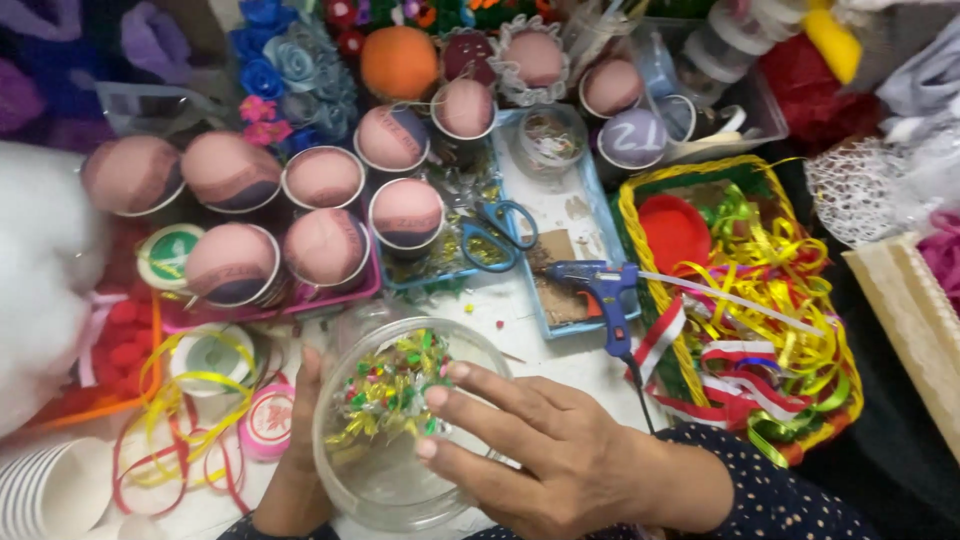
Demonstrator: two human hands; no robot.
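Cluttered craft table (560, 365), white top barely showing btwn supplies. Landmark: clear plastic bowl (400, 430) near bottom centre, tilted toward the wearer, w/ small shiny ribbon bows (385, 390) (green, gold, red) heaped on its far side. Left hand (300, 440) cups the bowl's left wall from outside, fingers along the rim, prob. to steady it at that tilt. Right hand (540, 450) lies over the bowl's right rim, fingers spread apart and reaching toward the bows, gripping nothing I can see.

Just beyond the bowl: pink tray w/ cups topped by pink-brown fabric domes (320, 245), grouped close, likely as a batch. Right of those, blue scissors (495, 232) on a blue tray. Right & beyond the bowl, blue glue gun (600, 290) lies w/ nozzle over a card scrap, seemingly to catch drips. Further right, yellow woven basket (640, 240) holds loose curling ribbon (770, 270). Left of the bowl: ribbon spools (215, 355) w/ red/yellow strands; white paper cups (50, 490) stacked at the corner.
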